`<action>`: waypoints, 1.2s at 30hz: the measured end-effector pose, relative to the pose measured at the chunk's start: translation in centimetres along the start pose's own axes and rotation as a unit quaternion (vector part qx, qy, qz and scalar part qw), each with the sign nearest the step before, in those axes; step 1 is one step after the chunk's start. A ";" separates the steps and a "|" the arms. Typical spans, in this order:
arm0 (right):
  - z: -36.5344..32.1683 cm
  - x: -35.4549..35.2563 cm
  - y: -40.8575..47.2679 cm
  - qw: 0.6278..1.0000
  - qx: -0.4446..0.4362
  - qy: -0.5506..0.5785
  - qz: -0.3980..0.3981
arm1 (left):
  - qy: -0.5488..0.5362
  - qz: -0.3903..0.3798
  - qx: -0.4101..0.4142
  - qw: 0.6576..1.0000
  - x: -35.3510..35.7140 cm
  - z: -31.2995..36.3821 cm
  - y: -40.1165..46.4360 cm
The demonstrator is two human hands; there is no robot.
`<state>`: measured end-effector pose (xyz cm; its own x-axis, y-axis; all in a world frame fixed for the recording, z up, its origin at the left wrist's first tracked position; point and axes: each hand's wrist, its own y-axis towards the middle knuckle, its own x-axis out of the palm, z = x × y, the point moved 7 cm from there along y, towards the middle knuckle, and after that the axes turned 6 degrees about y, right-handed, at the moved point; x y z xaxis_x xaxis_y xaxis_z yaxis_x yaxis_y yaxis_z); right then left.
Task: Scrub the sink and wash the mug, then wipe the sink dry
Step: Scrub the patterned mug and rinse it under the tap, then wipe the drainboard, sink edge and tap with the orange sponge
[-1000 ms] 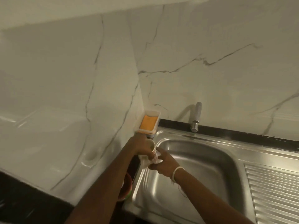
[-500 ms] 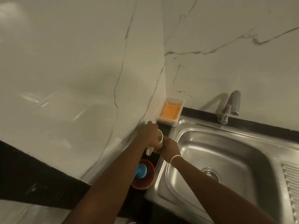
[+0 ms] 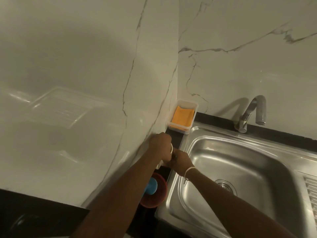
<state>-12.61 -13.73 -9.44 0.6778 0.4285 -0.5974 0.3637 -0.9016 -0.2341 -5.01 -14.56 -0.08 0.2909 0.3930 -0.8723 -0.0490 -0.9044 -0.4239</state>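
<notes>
Mug [image 3: 169, 152] sits at centre frame, held over the dark table beside the sink [image 3: 240, 169]. Left hand [image 3: 160, 148] wraps it for steadiness; right hand [image 3: 181, 160] curls against its mouth (likely scrubbing; tool hidden). Farther back, an orange cloth [image 3: 182, 118] waits in its tray.

A single wide-angle head camera looks forward and steeply down from above the person's forearms into a marble-walled corner. The view sits close over both hands [image 3: 169, 154], which meet near centre frame at the left rim of the steel sink [image 3: 243, 170]. The tap [image 3: 252, 112] stands at upper right, the walls curve with lens distortion, and the dark table [image 3: 34, 215] edge fills the lower left.
</notes>
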 end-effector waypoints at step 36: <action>-0.1 -14.0 19.3 0.971 0.076 -0.161 0.159 | -0.034 0.027 0.006 0.999 2.0 0.1 3.0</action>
<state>-15.04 -37.14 -5.46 0.4960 0.1084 -0.8615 0.0540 -0.9941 -0.0940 -4.70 -16.50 -3.14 0.2224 0.3550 -0.9080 -0.0750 -0.9224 -0.3790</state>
